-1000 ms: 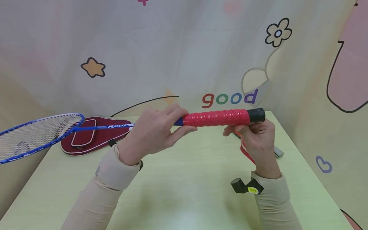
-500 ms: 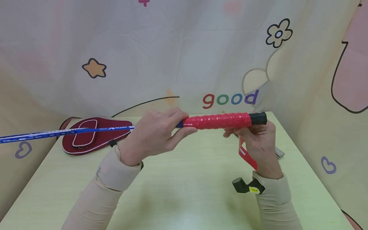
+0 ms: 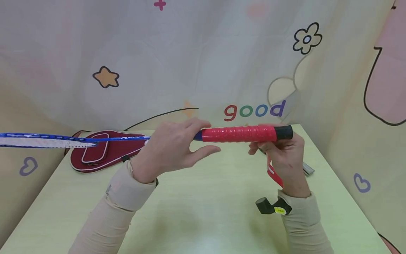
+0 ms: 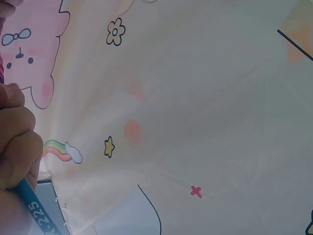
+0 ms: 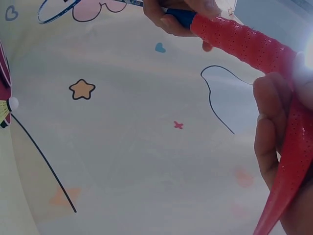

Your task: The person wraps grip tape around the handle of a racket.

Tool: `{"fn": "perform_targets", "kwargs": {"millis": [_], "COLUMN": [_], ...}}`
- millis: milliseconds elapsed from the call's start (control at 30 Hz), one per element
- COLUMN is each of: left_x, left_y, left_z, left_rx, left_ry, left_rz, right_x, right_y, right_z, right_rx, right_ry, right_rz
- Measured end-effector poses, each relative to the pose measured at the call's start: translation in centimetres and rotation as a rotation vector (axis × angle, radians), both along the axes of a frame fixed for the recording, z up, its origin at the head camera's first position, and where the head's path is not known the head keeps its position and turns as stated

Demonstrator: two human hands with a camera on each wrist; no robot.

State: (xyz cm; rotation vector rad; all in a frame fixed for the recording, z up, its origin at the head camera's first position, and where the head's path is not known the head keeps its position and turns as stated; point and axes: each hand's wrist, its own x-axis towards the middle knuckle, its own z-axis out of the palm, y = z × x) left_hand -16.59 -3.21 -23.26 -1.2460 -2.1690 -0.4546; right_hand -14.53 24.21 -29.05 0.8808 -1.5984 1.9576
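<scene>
A blue badminton racket [image 3: 127, 138] lies level in the air, its head at the left and its butt at the right. Red perforated grip tape [image 3: 239, 134] spirals round the handle up to a black butt end [image 3: 284, 132]. My left hand [image 3: 171, 150] holds the racket at the shaft and cone, fingers curled round it, thumb off the handle. Under the butt end, my right hand [image 3: 287, 158] pinches the tape against the handle. A loose tape tail [image 5: 292, 156] runs down through the right hand in the right wrist view. Some right fingers are hidden.
A dark red racket bag [image 3: 95, 157] lies at the table's back left, behind the racket. By it is a shuttlecock [image 5: 11, 104]. A silvery flat object [image 3: 307, 168] is partly hidden behind the right hand. Printed cloth walls enclose the pale table [image 3: 203, 211].
The racket has rolled about its length: its head went from showing its face to edge-on, then slightly tilted. The left thumb has come away from the handle. The right hand has barely moved.
</scene>
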Motion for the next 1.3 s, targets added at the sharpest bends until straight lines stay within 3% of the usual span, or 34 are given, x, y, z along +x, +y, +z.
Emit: {"fn": "perform_targets", "kwargs": {"millis": [300, 433, 733, 867, 1033, 1300], "left_x": [-0.30, -0.35, -0.36, -0.29, -0.14, -0.19], "left_y": [0.06, 0.05, 0.09, 0.23, 0.34, 0.17], "left_z": [-0.28, -0.19, -0.34, -0.17, 0.00, 0.08], "left_rx": [0.039, 0.043, 0.033, 0.022, 0.003, 0.011], "left_ry": [0.056, 0.053, 0.026, 0.027, 0.032, 0.052], "left_rz": [-0.058, -0.069, -0.099, -0.098, -0.086, -0.075], "right_x": [0.24, 0.28, 0.02, -0.09, -0.35, -0.10], "right_y": [0.37, 0.52, 0.35, 0.42, 0.49, 0.44], "right_z": [-0.09, 0.04, 0.12, 0.09, 0.11, 0.38], "right_rx": [-0.007, 0.020, -0.024, -0.037, -0.060, -0.013], "right_ry": [-0.038, -0.043, -0.002, 0.037, 0.091, 0.041], "right_rz": [0.011, -0.007, -0.019, -0.031, 0.024, 0.019]}}
